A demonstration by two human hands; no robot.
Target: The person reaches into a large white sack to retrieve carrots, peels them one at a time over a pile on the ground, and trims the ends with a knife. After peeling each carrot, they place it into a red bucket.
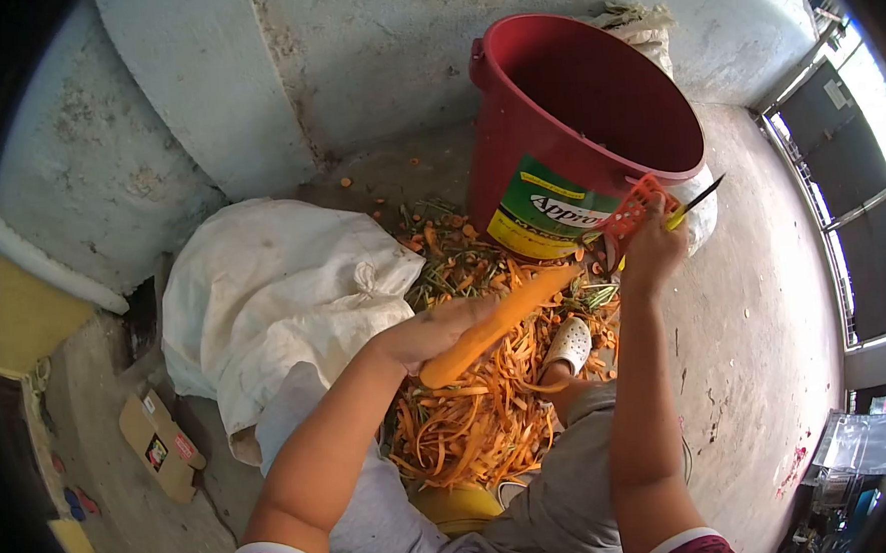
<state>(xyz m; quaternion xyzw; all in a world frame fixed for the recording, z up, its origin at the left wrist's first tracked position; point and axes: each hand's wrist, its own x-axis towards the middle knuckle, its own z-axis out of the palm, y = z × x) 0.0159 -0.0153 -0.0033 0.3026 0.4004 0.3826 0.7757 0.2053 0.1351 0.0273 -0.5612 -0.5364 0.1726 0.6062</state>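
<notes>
My left hand (434,331) grips a long peeled carrot (500,321) by its thick end, with the tip pointing up and right. Beyond that tip my right hand (650,250) holds an orange peeler (632,209) with a dark blade sticking out to the right, close to the rim of the red bucket (565,120). Below both hands a heap of orange carrot peels (475,415) lies on the concrete floor, between my knees.
A white cloth sack (264,296) lies at the left on the floor. A white clog (569,344) sits among the peels. A small cardboard box (159,444) lies at the lower left. Concrete wall (352,61) stands behind; bare floor (765,310) stretches right.
</notes>
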